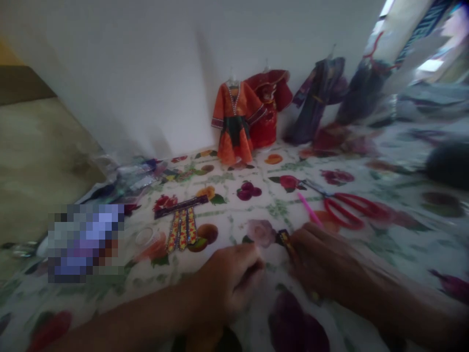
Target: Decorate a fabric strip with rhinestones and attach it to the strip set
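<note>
Pinching small beaded trim strip (285, 239) between both hands — left hand (229, 281) curled shut, right hand (322, 264) fingers closed on strip, low over floral worktop (384, 254). Strip looked light, floppy — best held by ends. Red scissors (351, 208) nearby.

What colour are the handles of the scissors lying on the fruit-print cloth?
Red handles on the metal scissors, seen in the head view.
</note>
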